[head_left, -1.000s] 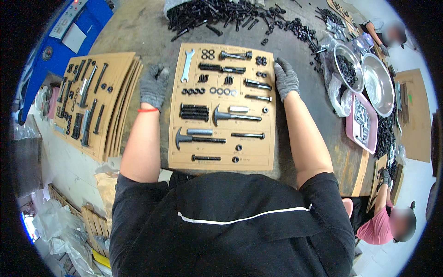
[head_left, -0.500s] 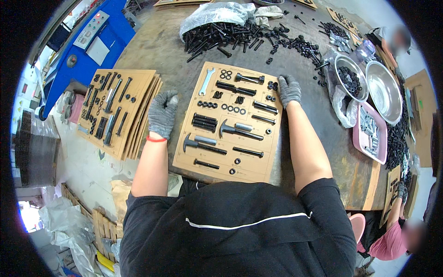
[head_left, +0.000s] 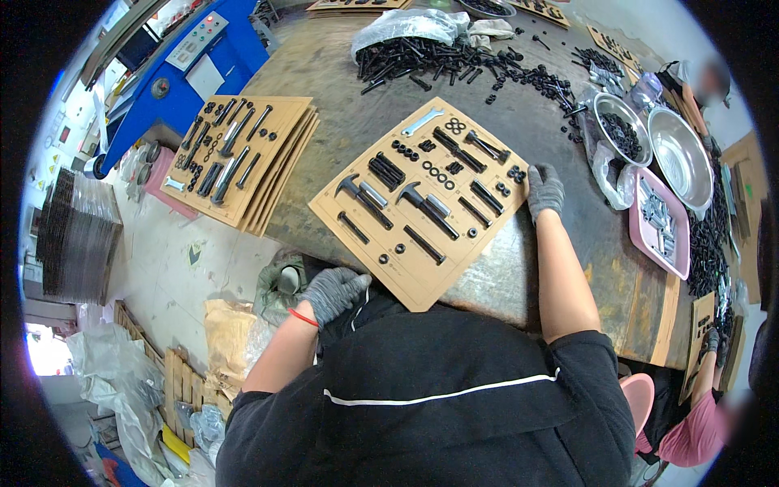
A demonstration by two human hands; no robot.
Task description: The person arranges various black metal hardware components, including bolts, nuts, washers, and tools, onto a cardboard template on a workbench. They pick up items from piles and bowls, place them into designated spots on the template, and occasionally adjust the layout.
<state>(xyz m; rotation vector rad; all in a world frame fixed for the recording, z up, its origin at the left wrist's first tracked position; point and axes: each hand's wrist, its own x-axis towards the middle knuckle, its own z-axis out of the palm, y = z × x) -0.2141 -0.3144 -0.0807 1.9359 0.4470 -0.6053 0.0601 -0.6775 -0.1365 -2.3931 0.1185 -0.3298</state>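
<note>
Cardboard sheets (head_left: 243,158) sit in a stack at the far left, overhanging the edge of the worn metal table (head_left: 341,89), the top one laid out with dark bolts, washers and a small wrench. Beside the stack stands a blue machine (head_left: 195,57) with a grey control panel. Nearer the person, the left hand (head_left: 334,292), in a grey glove with a red band at the wrist, is off the table edge, fingers curled loosely with nothing seen in them, just short of the near corner of the parts board (head_left: 422,203). That board is a tan cardboard square turned like a diamond, partly overhanging the table's near edge. Fixed on it in neat groups are two hammer-shaped pieces, long black bolts, short studs, rings of washers and nuts, and a silver spanner (head_left: 422,122) at its far corner. The right hand (head_left: 544,190), also gloved in grey, lies on the board's right corner, fingers bent over the edge in a light grasp. Beyond the board lies a heap of loose black bolts (head_left: 454,61). Further right stand two steel bowls (head_left: 653,142) and a pink tray (head_left: 659,223) of fasteners.
</note>
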